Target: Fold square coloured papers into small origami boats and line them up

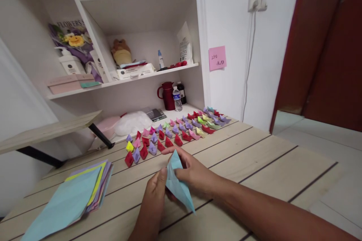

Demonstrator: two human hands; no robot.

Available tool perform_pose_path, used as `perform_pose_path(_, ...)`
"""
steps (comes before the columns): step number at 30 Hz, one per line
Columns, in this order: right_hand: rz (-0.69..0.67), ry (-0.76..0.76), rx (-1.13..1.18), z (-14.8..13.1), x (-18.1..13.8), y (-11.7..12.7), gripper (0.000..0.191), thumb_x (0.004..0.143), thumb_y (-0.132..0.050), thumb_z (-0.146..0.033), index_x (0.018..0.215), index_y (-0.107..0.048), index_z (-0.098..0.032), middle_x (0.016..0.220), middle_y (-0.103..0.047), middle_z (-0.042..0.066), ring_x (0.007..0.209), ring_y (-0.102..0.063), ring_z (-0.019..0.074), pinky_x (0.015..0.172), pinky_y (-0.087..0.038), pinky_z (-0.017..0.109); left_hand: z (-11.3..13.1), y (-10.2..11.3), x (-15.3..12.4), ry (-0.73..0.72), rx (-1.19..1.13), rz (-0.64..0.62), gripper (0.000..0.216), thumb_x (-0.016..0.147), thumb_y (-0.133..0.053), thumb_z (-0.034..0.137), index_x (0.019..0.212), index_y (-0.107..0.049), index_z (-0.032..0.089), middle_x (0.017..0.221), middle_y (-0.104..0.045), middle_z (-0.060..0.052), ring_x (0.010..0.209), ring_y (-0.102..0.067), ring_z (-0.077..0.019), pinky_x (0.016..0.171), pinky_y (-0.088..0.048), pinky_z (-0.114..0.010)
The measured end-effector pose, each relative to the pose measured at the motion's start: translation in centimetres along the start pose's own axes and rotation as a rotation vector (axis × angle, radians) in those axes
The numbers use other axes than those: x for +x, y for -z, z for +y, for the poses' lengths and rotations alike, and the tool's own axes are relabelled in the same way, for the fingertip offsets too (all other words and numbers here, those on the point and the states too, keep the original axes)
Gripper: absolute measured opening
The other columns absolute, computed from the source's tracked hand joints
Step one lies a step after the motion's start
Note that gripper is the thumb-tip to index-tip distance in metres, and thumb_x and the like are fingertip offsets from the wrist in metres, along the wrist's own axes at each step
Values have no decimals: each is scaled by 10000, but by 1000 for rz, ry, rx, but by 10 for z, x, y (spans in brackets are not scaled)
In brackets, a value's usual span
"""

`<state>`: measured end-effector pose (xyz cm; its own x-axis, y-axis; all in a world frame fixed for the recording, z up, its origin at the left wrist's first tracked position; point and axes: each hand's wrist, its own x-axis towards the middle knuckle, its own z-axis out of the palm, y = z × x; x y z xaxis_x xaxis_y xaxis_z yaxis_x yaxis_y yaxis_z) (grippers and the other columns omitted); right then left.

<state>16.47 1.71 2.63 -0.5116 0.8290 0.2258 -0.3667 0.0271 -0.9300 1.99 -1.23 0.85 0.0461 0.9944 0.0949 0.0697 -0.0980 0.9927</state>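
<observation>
Between my two hands is a folded piece of light blue paper (178,185), raised above the wooden table and tilted, with one pointed corner up and another toward me. My left hand (157,186) pinches its left side, thumb on the near face. On the other side, my right hand (189,169) grips it with the thumb at the paper's right face and the fingers behind. Some fingertips of both hands are hidden by the paper. Beyond my hands stand rows of small folded paper boats (169,142) in red, purple, pink, yellow and green.
A stack of coloured paper sheets (68,199) lies at the left on the slatted table (271,158). A small raised wooden shelf (48,131) stands behind it. Against the wall cabinet are a red jug (169,97), a water bottle (177,99) and a white plastic bag (132,123).
</observation>
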Motion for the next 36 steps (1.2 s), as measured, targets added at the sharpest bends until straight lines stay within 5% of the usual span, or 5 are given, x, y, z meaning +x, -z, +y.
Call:
perform_pose_path(7,56,1,-121,6,2,1,501,660,-719,-168,1122,-531,-217,662,-508,-83,539,-488,88,509,-430,187,7,-3,-5,-14,104,17,578,841,-452,676,724,-705,170,530,-657,-25,541,-596,-219,540,-435,-294)
perform_pose_path(16,4,-75,-384,6,2,4,160,644,-590,-138,785,-528,-180,606,-507,-67,527,-452,82,501,-371,178,2,2,1,-33,283,97,611,862,-351,684,584,-637,222,561,-647,-39,586,-594,-239,592,-437,-321)
perform_pose_path(22,-101,-75,-762,12,-2,13,200,574,-568,-47,723,-572,-180,659,-556,-53,603,-473,108,534,-313,195,2,25,6,-17,430,193,352,823,-543,485,580,-585,233,537,-580,13,544,-526,-195,573,-344,-281)
perform_pose_path(30,-311,35,-1067,5,-1,19,359,444,-582,44,710,-513,-187,766,-508,-29,699,-437,141,632,-292,225,1,15,1,-23,431,-4,147,757,-569,348,692,-592,219,615,-597,32,630,-546,-173,613,-398,-265)
perform_pose_path(36,-428,36,-1147,3,-1,22,314,526,-557,40,745,-533,-183,825,-518,-3,735,-485,154,658,-338,230,0,17,-8,-15,495,-64,74,776,-516,279,736,-548,224,707,-624,11,692,-571,-174,650,-435,-283)
